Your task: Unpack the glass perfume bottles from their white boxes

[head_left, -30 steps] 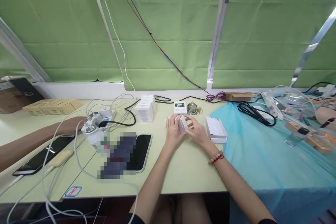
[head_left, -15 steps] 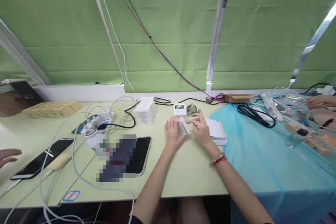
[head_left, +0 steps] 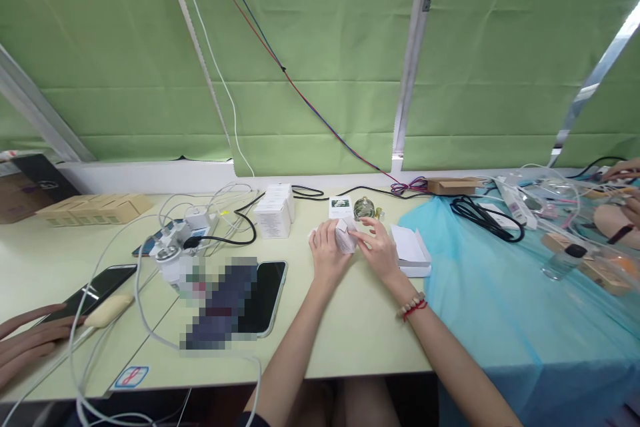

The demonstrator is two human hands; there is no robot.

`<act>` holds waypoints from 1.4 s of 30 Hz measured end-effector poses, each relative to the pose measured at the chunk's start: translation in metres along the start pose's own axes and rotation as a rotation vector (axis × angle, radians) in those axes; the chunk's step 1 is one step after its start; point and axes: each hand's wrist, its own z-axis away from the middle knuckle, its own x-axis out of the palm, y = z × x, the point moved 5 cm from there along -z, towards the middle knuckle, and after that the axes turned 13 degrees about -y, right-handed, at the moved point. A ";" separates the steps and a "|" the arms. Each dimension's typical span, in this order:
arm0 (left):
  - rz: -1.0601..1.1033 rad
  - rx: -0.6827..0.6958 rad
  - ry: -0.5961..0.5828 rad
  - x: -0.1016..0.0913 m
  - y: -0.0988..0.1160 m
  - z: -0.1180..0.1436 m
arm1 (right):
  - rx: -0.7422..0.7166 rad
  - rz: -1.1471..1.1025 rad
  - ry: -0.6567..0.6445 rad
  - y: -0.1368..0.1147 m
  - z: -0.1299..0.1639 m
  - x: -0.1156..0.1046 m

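**Desk:** What is in the hands?

**Photographer:** A small white carton [head_left: 345, 238], pinched between both. The left hand [head_left: 326, 255] is closed round its near side, and the right hand [head_left: 380, 252] meets it from the other side, fingers curled onto the top edge. The carton sits just above the pale green table [head_left: 350, 327], near the back of it.

**Desk:** What lies immediately around them?

**Photographer:** Just beyond the hands, a small box with a green picture [head_left: 341, 206] and a round glass bottle [head_left: 365, 208] stand side by side. An open white box [head_left: 410, 250] lies just right of the right hand, at the edge of a blue cloth [head_left: 500, 307]. A beaded bracelet with a red cord [head_left: 413, 303] circles the right wrist.

**Desk:** Further out?

**Photographer:** To the left, a row of white cartons [head_left: 274, 211], a phone lying flat [head_left: 265, 293] and a tangle of white cables round a charger [head_left: 173, 250]. Another person's hand [head_left: 25, 343] rests at the far left, touching a second phone [head_left: 93, 287]. Green blinds [head_left: 320, 47] fill the background.
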 end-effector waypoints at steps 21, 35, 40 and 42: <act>-0.033 -0.008 -0.030 0.003 -0.001 0.003 | 0.067 -0.214 -0.119 -0.004 -0.001 0.019; 0.004 -0.043 -0.001 0.001 -0.010 0.000 | 0.074 -0.188 -0.159 0.020 -0.004 0.012; -0.005 0.112 -0.166 0.005 0.003 0.002 | -0.016 -0.155 -0.209 0.011 -0.001 0.019; -0.017 0.144 -0.213 0.007 0.006 0.003 | -0.039 -0.162 -0.221 0.010 0.001 0.023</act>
